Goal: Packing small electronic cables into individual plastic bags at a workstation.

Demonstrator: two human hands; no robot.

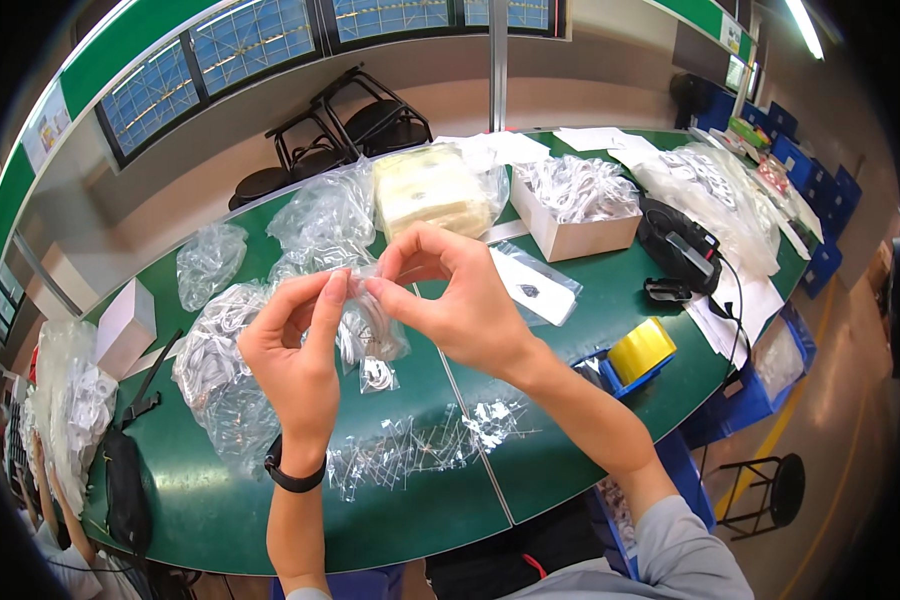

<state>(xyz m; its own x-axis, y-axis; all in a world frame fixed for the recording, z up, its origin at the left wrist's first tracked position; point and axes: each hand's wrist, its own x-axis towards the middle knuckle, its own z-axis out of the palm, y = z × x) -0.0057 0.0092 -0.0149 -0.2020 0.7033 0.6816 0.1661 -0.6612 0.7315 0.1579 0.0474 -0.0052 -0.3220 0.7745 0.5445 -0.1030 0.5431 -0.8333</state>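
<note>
In front of me, above the green table, both my hands meet at a small clear plastic bag. My left hand pinches one side of it between thumb and fingers. From the other side my right hand closes thumb and forefinger on its edge. What the bag holds is hard to make out behind the fingers. Just below, a small clear packet with a coiled white cable lies on the table. A large clear bag of white cables rests left of my left hand.
Thin clear and white scraps lie nearer me. At right stand a blue tape dispenser with a yellow roll and a black device. Farther back are a cable-filled box and a cream-coloured bag stack. Another person's arm shows far left.
</note>
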